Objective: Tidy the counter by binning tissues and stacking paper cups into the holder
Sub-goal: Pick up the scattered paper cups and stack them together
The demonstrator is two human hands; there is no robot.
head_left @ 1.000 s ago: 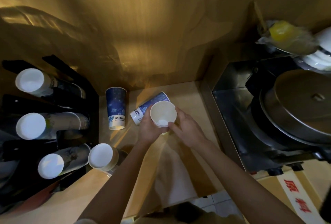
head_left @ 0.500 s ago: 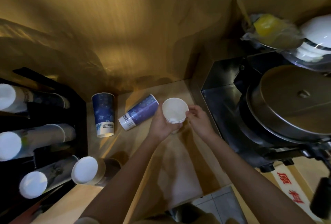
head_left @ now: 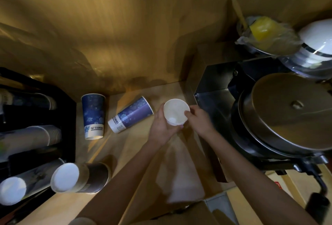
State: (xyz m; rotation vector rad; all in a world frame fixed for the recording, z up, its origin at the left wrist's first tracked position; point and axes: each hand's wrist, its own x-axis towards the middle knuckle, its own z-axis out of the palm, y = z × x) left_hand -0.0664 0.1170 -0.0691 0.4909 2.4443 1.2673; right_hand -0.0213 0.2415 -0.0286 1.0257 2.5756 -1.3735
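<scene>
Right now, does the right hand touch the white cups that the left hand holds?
Touching. The head view shows the right hand fingertips on the rim of the white cups, gripped by the left hand.

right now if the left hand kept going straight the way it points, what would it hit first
Little lies ahead of the left hand beyond the white cups it holds: its fingers point up-frame toward the wooden back wall. The tipped blue cup lies off to its left. Depth is unclear.
</scene>
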